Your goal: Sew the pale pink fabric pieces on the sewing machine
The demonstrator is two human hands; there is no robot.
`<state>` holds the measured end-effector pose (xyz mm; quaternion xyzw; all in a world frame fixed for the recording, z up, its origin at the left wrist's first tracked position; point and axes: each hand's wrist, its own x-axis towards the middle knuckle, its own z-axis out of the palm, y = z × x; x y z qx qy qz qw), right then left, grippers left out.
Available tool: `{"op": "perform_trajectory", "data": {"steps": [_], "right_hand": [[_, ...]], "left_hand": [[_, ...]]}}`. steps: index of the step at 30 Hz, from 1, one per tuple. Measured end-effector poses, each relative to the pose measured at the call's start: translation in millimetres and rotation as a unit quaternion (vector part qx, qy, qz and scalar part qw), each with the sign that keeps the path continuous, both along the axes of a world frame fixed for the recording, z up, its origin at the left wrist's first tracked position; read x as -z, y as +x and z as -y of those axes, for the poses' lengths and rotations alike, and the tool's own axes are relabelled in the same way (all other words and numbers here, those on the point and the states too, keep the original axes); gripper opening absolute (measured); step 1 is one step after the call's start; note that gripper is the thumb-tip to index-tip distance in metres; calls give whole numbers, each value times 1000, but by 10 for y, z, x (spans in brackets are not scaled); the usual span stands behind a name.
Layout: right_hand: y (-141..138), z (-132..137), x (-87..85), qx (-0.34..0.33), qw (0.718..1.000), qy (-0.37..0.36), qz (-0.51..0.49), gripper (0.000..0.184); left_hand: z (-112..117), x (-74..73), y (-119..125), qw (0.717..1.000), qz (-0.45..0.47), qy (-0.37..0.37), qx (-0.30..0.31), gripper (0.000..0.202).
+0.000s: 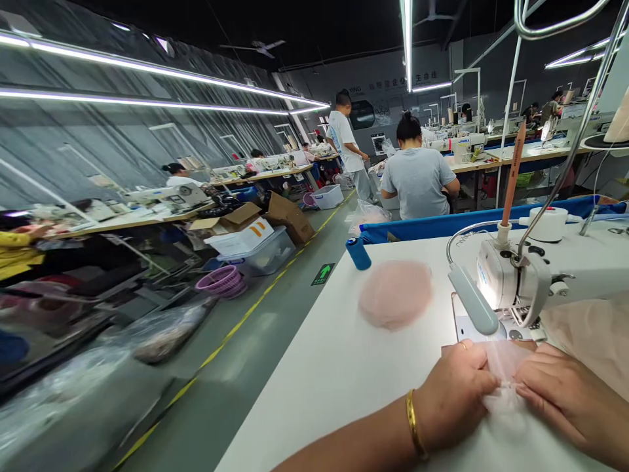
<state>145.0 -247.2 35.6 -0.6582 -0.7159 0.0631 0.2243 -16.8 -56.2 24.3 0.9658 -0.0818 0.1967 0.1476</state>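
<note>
My left hand (455, 393), with a gold bangle and a ring, pinches the edge of a sheer pale pink fabric piece (506, 367) on the white sewing table (334, 367). My right hand (572, 396) presses the same piece from the right, fingers together. Both hands sit just in front of the white sewing machine (511, 275), whose lit head is above the fabric. A round stack of pink fabric pieces (396, 294) lies on the table beyond my left hand. More pale fabric (594, 334) lies under the machine arm at right.
A blue thread spool (358, 253) stands at the table's far edge, by a blue cloth rail (442, 226). A person in a grey shirt (417, 177) sits ahead; another stands further back. The aisle at left has cardboard boxes (289, 216), bins and a purple basket (221, 280).
</note>
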Motion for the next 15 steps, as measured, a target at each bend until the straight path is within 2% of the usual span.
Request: {"op": "perform_trajectory", "data": {"steps": [9,15], "right_hand": [[18,-44,57,32,998,60,12,23],[76,-82,174,44,997,49,29,25]], "left_hand": [[-65,-13,54,1000,14,4,9,10],[-125,-26,116,1000,9,24,-6,10]]}}
